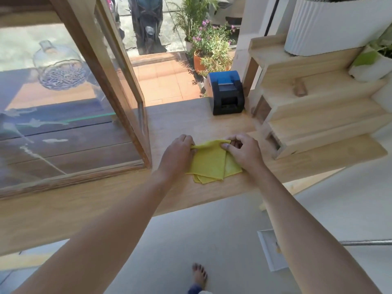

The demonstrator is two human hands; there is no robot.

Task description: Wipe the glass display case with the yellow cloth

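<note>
I count one folded yellow cloth (pixel 209 161) on the counter (pixel 84 200), my left hand (pixel 179 152) and right hand (pixel 244 151) each pinching its top edge, beside one glass display case (pixel 70 128)

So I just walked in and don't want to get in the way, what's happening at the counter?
A person is folding the yellow cloth on the wooden counter. The left hand and right hand each pinch a far corner of it. The glass display case stands just left of the cloth, and no hand is on it. A small black printer sits farther back.
</note>
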